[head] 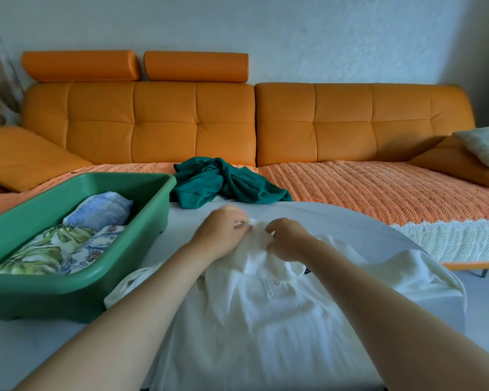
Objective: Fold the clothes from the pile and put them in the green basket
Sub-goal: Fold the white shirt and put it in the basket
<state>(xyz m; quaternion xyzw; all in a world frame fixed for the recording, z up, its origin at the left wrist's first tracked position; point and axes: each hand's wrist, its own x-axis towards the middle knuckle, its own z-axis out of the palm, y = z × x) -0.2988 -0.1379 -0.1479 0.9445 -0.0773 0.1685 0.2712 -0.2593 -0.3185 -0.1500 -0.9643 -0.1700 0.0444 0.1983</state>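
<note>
Hands together at the collar of the white polo shirt (pixel 266 320): left hand (pixel 220 232) and right hand (pixel 290 239) sit close, fingers curled, each pinching collar fabric

Head view (only view):
- Shirt lies spread front-up on the bench (pixel 336 221), just right of the green basket (pixel 68 289); one sleeve ends beside the basket's near corner
- Inside the basket: three folded pieces, namely blue piece (pixel 99 211), leaf-print piece (pixel 40 249), floral piece (pixel 93 249)
- Teal garment (pixel 223 182) lies crumpled just beyond the basket's far right corner, unfolded

Progress (judgement): three items done; white shirt being straightened, no fold made yet; teal garment left. Past halfway, as far as visible

Pose: both forearms reach forward and converge, wrists bent down onto the collar
</note>
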